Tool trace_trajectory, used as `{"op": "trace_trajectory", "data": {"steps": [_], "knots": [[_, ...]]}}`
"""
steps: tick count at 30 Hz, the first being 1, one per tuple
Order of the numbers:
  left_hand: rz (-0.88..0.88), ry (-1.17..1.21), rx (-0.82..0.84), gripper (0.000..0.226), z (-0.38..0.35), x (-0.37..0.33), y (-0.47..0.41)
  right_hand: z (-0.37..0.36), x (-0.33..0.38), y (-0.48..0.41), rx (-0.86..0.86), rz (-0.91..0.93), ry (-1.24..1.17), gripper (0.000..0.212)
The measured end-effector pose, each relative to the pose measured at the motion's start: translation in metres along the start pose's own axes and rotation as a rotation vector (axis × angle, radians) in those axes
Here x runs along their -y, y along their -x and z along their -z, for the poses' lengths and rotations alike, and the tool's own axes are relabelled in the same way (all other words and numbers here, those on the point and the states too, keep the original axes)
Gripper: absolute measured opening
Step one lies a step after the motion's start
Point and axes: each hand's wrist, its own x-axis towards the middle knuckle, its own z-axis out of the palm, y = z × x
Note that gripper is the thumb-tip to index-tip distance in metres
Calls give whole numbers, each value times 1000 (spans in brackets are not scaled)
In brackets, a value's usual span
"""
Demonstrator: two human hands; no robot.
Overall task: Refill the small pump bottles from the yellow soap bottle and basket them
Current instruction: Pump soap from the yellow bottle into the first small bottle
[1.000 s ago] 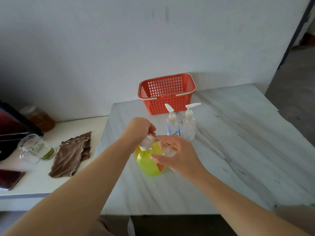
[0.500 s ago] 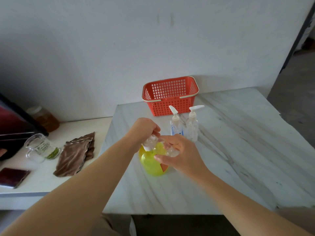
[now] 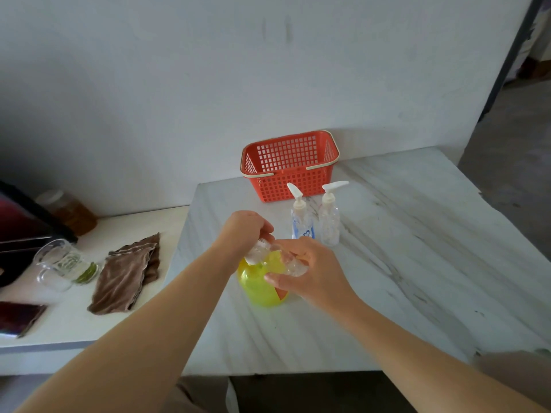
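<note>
The yellow soap bottle (image 3: 258, 286) stands on the marble table (image 3: 387, 263), near its front left. Just above it, my left hand (image 3: 246, 231) grips a clear plastic cap-like piece (image 3: 257, 252) from above. My right hand (image 3: 311, 272) curls round a small clear bottle (image 3: 295, 267) held beside it. I cannot tell whether the two clear parts are joined. Two small pump bottles (image 3: 301, 220) (image 3: 329, 220) stand upright behind my hands, with white pump heads. The red basket (image 3: 290, 166) sits by the wall with nothing visible inside.
A lower white counter (image 3: 89, 320) on the left carries a brown cloth (image 3: 126, 275), a glass jug (image 3: 61, 263), an amber jar (image 3: 70, 211) and a dark flat object (image 3: 19, 317). The table's front edge runs just below my forearms.
Both hands stay over the yellow bottle with the same grips. The view has drifted slightly; no object on the table has moved.
</note>
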Motion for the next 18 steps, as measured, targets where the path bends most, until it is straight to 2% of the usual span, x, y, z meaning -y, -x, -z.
{"op": "trace_trajectory", "data": {"steps": [4, 9, 15, 18], "knots": [[57, 64, -11, 17, 2, -9, 7, 0, 4, -1, -22, 10, 0, 38], [45, 70, -29, 24, 1, -6, 2, -1, 2, -1, -14, 10, -38, 37], [31, 56, -137, 26, -5, 2, -3, -2, -1, 0, -14, -8, -7, 36], [43, 64, -127, 25, -6, 1, -2, -1, -2, -1, -7, -8, -4, 37]]}}
